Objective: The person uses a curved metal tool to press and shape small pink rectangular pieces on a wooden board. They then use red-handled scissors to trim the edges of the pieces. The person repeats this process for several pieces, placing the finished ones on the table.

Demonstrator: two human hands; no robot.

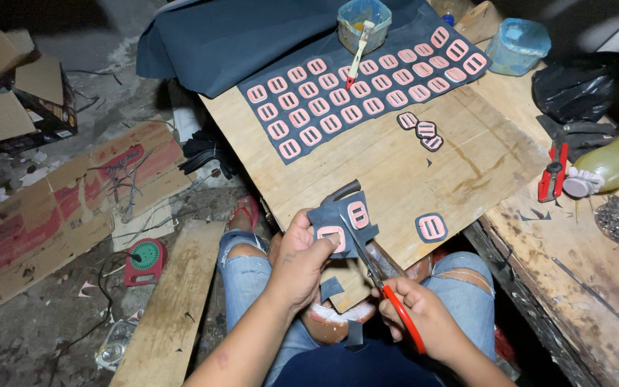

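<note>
Left hand (301,259) pinches the dark sheet scrap (343,222) taut at twelve o'clock, so the right hand's (424,321) grip, clamped on red scissors (385,283), cuts cleanly.

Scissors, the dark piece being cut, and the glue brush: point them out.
scissors (404,319), head view, on the red handle.
dark piece (338,215), head view, on its upper part.
glue brush (357,59), head view, on the pale handle.
</note>
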